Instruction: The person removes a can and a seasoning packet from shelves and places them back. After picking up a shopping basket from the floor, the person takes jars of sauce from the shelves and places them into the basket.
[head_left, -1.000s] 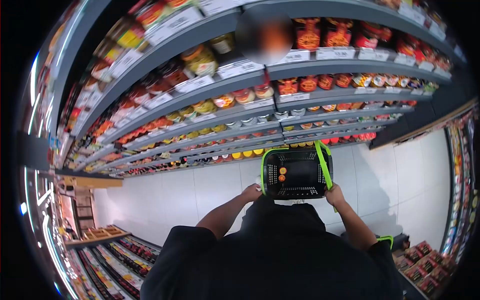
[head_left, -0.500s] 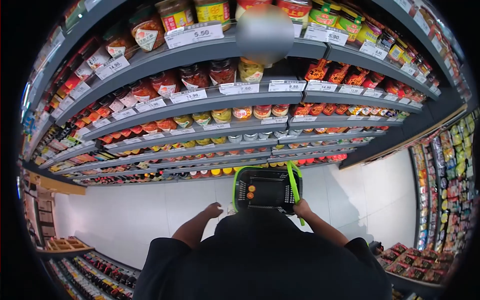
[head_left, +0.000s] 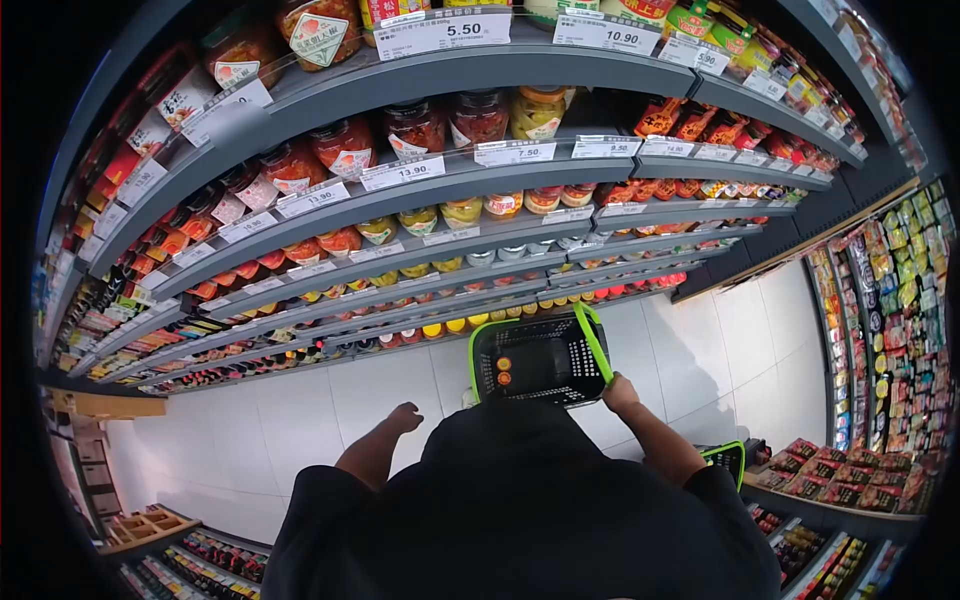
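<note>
A black basket with a bright green rim and handle hangs in front of my body. Two small round orange-topped items lie inside it, toward its left. My right hand is closed round the green handle at the basket's right side. Off to the left, apart from the basket, my left hand hovers over the floor; its fingers look slightly bent and nothing shows in them.
Curved shelves of jars with price tags stretch across the front. Packaged goods hang on a rack at right. Behind on the right are a second green-rimmed basket and a display of red packs. Lower left stands a wooden crate.
My left hand has let go of the basket's left side and moved away to the left. The view has turned, and the second green-rimmed basket shows more at lower right.
</note>
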